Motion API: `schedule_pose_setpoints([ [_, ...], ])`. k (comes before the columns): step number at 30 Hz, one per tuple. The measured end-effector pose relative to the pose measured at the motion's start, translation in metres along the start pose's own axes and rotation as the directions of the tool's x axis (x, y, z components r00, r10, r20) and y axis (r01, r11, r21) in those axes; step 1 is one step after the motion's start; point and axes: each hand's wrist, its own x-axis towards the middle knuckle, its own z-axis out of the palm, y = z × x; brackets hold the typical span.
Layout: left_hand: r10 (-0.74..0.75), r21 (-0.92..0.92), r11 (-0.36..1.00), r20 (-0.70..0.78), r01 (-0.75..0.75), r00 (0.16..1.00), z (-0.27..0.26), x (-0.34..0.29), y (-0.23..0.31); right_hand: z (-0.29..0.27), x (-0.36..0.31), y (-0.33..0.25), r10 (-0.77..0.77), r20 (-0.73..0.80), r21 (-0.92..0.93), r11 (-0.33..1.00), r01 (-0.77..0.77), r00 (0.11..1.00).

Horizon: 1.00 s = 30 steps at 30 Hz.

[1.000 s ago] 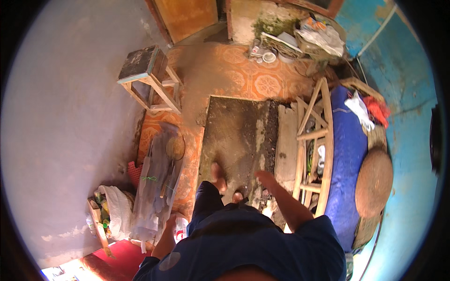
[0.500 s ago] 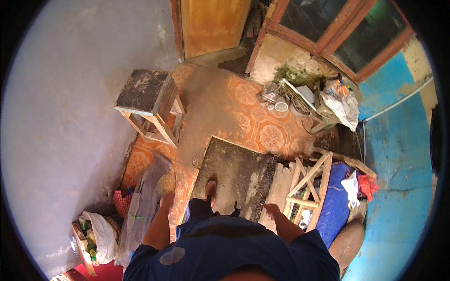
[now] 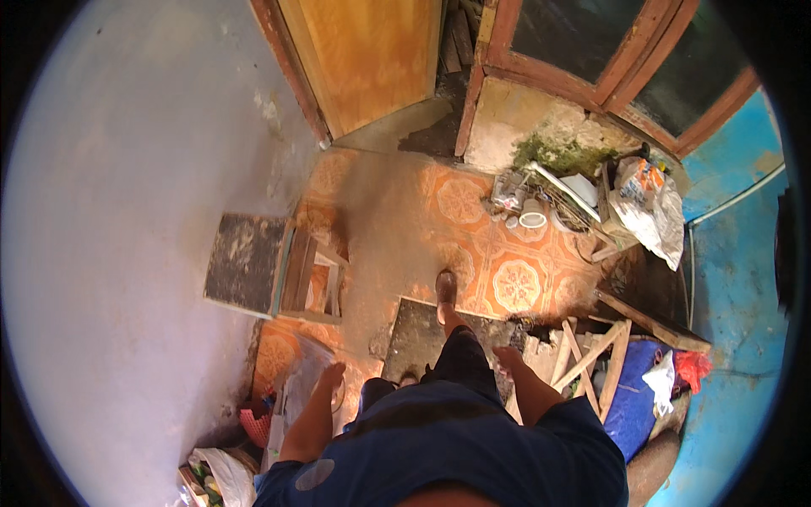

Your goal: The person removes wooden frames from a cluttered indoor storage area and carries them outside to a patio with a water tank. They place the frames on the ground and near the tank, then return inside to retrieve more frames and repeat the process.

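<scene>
My left hand [image 3: 332, 377] hangs low with loose fingers apart and nothing visible in it. Partly behind it, the edge of a round tan thing shows beside a crumpled translucent plastic sheet [image 3: 302, 380]. On the other side, my right hand [image 3: 508, 362] is also bare, its fingers loosely spread, near a crossed wooden frame [image 3: 593, 363]; I see no contact between them. My right foot, in a brown shoe [image 3: 446, 286], is planted forward on the orange patterned tiles [image 3: 517, 286]. The other foot stays back by the dark bare floor patch [image 3: 414, 325].
A worn wooden stool [image 3: 247, 264] stands against the left wall. Clutter with a white sack [image 3: 649, 211] lies under the window. A blue tarp bundle [image 3: 635, 397] sits at right, and a red basket [image 3: 256, 425] at lower left. A wooden door [image 3: 367, 68] is ahead.
My right foot has stepped forward from the dark patch onto the tile edge. The stool and clutter appear lower and nearer. My left hand now overlaps the round tan thing.
</scene>
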Motion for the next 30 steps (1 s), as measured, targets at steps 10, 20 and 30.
schedule_pose_setpoints([
  [10,-0.416,-0.236,0.896,-0.148,0.376,0.897,-0.015,-0.002,0.192,-0.123,0.160,-0.210,-0.110,0.036,-0.333,0.936,0.116,0.993],
  [20,0.116,-0.113,0.981,-0.295,-0.156,0.948,-0.046,0.125,0.357,-0.162,0.255,-0.467,-0.092,-0.066,0.126,0.987,0.099,0.994],
  [30,-0.586,-0.505,0.636,0.178,0.584,0.791,-0.136,0.212,0.434,-0.182,0.286,-0.545,0.119,0.002,-0.441,0.891,-0.106,0.993],
])
